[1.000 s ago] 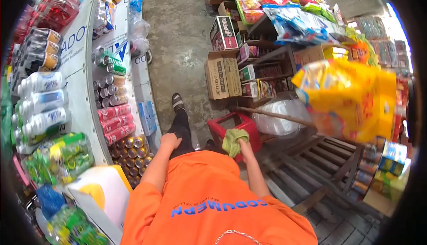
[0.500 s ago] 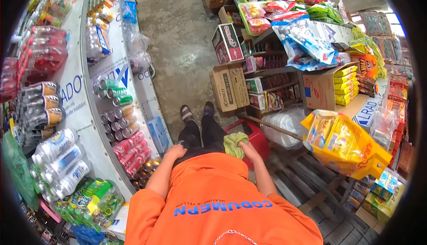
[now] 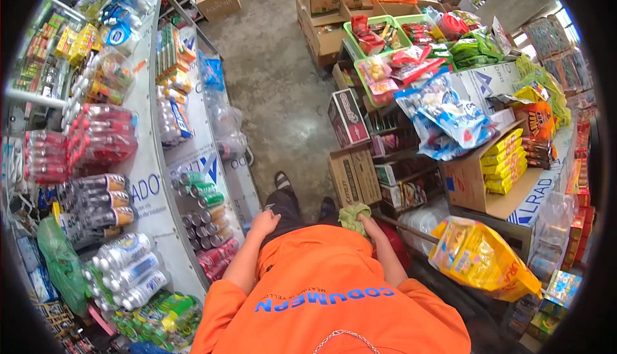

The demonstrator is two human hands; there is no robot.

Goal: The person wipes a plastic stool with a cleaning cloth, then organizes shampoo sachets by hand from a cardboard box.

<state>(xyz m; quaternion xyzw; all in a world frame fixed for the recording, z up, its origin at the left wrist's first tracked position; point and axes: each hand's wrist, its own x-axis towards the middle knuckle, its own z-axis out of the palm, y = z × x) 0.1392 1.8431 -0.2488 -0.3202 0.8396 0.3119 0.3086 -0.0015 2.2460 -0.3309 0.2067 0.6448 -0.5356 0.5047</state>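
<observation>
A crumpled yellow-green cloth (image 3: 352, 218) hangs from my right hand (image 3: 365, 224), whose fingers are wrapped round it beside my thigh. On the other side, my left hand (image 3: 265, 221) is closed near my dark trousers; whether anything is inside it is hidden. Cans in rows (image 3: 209, 229) sit on the shelf left of that hand. A red plastic stool (image 3: 393, 246) is partly visible just beyond my right forearm.
Concrete floor (image 3: 283, 84) runs ahead between shelves. Bottle packs (image 3: 103, 139) line the left shelf. On the right are cartons (image 3: 355, 177), green baskets (image 3: 379, 65), snack bags (image 3: 450, 113) and a yellow bag (image 3: 479, 257) sticking out near my right side.
My feet have changed position in a step, and the view has shifted so that more of the aisle ahead shows. The cloth is still in my right hand.
</observation>
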